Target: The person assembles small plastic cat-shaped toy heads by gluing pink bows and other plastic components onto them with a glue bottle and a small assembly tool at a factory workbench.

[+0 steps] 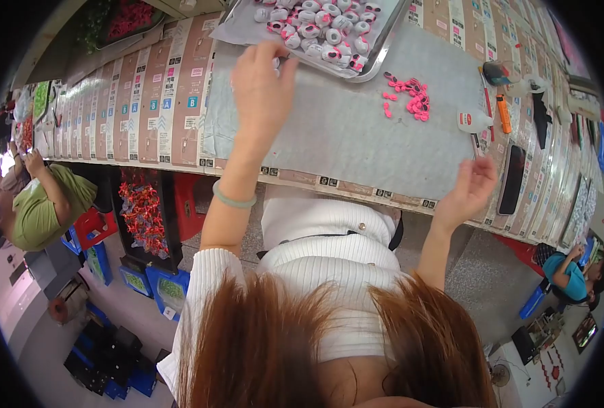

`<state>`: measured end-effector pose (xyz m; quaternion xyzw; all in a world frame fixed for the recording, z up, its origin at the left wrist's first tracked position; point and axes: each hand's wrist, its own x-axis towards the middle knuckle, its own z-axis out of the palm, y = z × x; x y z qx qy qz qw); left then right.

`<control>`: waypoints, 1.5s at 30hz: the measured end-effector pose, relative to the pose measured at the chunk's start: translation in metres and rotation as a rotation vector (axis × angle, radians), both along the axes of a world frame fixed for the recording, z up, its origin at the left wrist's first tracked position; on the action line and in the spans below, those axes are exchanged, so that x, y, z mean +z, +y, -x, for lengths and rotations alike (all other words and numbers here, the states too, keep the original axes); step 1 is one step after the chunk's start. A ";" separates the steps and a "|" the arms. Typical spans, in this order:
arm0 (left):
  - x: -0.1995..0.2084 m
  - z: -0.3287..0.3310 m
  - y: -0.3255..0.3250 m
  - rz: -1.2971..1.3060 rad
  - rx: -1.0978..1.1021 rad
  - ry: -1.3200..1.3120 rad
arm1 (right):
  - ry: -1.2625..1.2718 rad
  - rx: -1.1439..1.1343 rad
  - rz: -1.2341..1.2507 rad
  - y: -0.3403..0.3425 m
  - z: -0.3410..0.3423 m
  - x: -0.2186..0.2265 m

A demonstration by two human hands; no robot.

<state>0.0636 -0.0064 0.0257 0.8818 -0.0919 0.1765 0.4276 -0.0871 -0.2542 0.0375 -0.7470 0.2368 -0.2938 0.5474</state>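
My left hand is at the near left corner of a metal tray, fingers bent down. A small white piece shows between its thumb and forefinger, mostly covered by them. White paper lines the tray, which is heaped with small rounded white pieces with pink and black parts. Over the table's front edge, my right hand has loosely curled fingers with the thumb apart; nothing shows in it. Just beyond its fingertips lies a thin dark tool. Small pink pieces with dark spots lie scattered on the grey sheet.
Right of the sheet are a white bottle, an orange cutter, a red pen, a jar and a dark phone. Other people sit at both sides. Red and blue crates stand below, left.
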 end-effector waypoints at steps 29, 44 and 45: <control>0.019 0.074 -0.001 0.974 -0.272 0.798 | -0.250 0.121 -0.534 -0.019 -0.041 0.019; 0.036 0.085 -0.035 1.006 -0.444 0.957 | 0.214 0.522 -0.480 0.031 0.003 0.061; 0.037 0.086 -0.035 0.882 -0.455 0.936 | 0.216 0.524 -0.480 0.032 0.004 0.061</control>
